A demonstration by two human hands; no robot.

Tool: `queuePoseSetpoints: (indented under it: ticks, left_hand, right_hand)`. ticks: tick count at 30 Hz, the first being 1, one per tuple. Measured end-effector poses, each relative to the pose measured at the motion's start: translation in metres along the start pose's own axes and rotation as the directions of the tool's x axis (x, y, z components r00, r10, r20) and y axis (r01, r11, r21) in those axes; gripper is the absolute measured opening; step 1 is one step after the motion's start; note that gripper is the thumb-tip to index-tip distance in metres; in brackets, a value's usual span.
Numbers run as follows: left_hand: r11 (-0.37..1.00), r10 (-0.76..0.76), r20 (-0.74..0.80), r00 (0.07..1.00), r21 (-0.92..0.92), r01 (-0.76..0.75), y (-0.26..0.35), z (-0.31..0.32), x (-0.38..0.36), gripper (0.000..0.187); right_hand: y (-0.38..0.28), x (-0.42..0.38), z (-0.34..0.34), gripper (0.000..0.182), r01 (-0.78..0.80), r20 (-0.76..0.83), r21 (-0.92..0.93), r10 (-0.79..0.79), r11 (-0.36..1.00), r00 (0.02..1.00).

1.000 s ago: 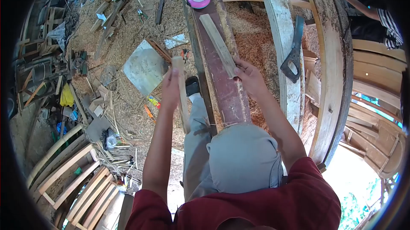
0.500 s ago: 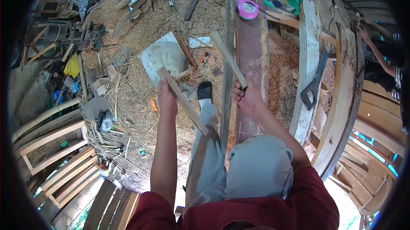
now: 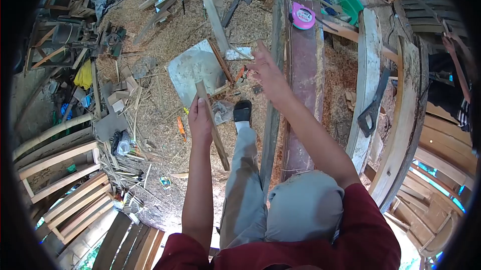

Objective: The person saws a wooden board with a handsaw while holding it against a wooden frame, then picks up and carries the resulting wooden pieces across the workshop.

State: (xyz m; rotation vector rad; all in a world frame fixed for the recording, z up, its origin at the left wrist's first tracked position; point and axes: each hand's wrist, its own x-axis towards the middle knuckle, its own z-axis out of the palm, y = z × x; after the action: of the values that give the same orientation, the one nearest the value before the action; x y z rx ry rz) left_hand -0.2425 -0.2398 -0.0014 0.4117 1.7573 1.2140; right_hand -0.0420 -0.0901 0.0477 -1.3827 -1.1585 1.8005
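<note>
My left hand (image 3: 200, 122) is closed around a narrow wooden strip (image 3: 219, 146), which slants from above my fingers down toward my shin. My right hand (image 3: 269, 74) is stretched forward with its fingers apart and nothing in it. Beyond those fingers, a second wooden strip (image 3: 215, 17) overlaps the sawdust-covered ground near a hatchet (image 3: 234, 10). A pale square board (image 3: 195, 69) lies ahead of my left hand. Beside my right forearm runs a long reddish-brown plank (image 3: 303, 89), with a pink tape measure (image 3: 302, 16) at its far end.
A green tub (image 3: 345, 2) of scraps stands at the far right. On a whitish beam (image 3: 358, 135) to the right rests a handsaw (image 3: 373, 107). Wooden slatted frames (image 3: 80, 205) are at the lower left. Another person's arm (image 3: 458, 64) shows at the right edge.
My right hand has let go of its wooden strip and reached forward, fingers spreading. That strip is now farther away, up and to the left. The strip in my left hand has tilted steeper.
</note>
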Motion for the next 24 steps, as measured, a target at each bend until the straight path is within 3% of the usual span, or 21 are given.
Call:
queuePoseSetpoints:
  ticks: [4,7,9,11,13,15,17,20,23,24]
  left_hand:
    - [0.978,0.203,0.075,0.976,0.035,-0.206,-0.002,0.019,-0.005,0.046]
    - [0.876,0.326,0.24,0.914,0.287,-0.387,0.014,0.037,-0.015,0.044]
    - [0.75,0.412,0.301,0.86,0.424,-0.508,0.031,0.055,-0.021,0.043]
    - [0.649,0.455,0.355,0.817,0.496,-0.577,0.037,0.079,-0.025,0.045]
    - [0.57,0.498,0.45,0.742,0.475,-0.671,0.045,0.108,-0.031,0.045]
    - [0.514,0.483,0.544,0.686,0.459,-0.725,0.057,0.143,-0.047,0.044]
    - [0.468,0.508,0.651,0.564,0.341,-0.815,0.055,0.179,-0.058,0.043]
    - [0.409,0.478,0.761,0.438,0.249,-0.878,0.035,0.226,-0.082,0.046]
    - [0.272,0.431,0.839,0.333,0.231,-0.934,0.009,0.258,-0.099,0.047]
    - [0.23,0.394,0.862,0.318,0.243,-0.942,0.002,0.264,-0.103,0.046]
  right_hand:
    - [0.01,-0.034,-0.037,0.063,-0.119,0.031,0.116,0.116,0.986,0.993]
    - [0.033,-0.066,-0.097,0.057,-0.192,0.098,-0.053,0.196,0.98,0.976]
    - [0.044,-0.093,-0.132,0.049,-0.203,-0.037,-0.136,0.2,0.97,0.979]
    - [0.03,-0.126,-0.166,0.049,-0.07,-0.187,-0.412,-0.009,0.908,0.982]
    - [0.035,-0.148,-0.209,0.049,-0.068,-0.359,-0.608,-0.197,0.791,0.912]
    - [0.043,-0.168,-0.237,0.051,-0.138,-0.445,-0.776,-0.38,0.615,0.811]
    - [0.049,-0.179,-0.265,0.052,-0.273,-0.454,-0.881,-0.532,0.386,0.715]
    - [0.091,-0.186,-0.301,0.053,-0.256,-0.463,-0.872,-0.532,0.417,0.709]
    - [0.109,-0.188,-0.313,0.052,-0.23,-0.472,-0.817,-0.384,0.529,0.794]
    - [0.109,-0.19,-0.315,0.052,-0.245,-0.458,-0.841,-0.392,0.483,0.798]
